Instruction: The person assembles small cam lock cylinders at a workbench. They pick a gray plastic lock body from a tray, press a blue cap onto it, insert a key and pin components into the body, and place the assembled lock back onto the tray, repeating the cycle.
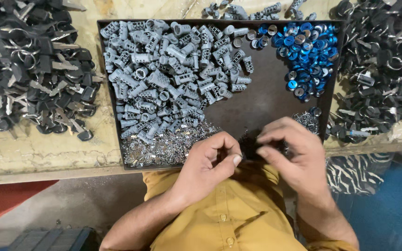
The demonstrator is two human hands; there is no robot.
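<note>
The bench is a worn, pale slab with a heap of black-headed keys on one side and another heap on the other. Between them sits a dark tray, its near edge hard against the person's yellow shirt.

Most of the tray is taken by a mound of grey cylinders, slotted along their sides. In the far corner lies a smaller pool of blue caps. Along the near wall runs a drift of tiny bright metal bits, with another small patch beyond the right hand.

The left hand is curled, thumb and forefinger pinched narrow. The right hand meets it fingertip to fingertip, fingers bent in just as tight. Between them, over the tray's near edge, is a small dark part; I can't tell which hand holds it, or what it is.

To my eye this is fine fitting work. It would go best with both wrists steadied near the tray rim, the part kept low over the tray so anything dropped lands inside, and a light pinch, not a hard squeeze.
</note>
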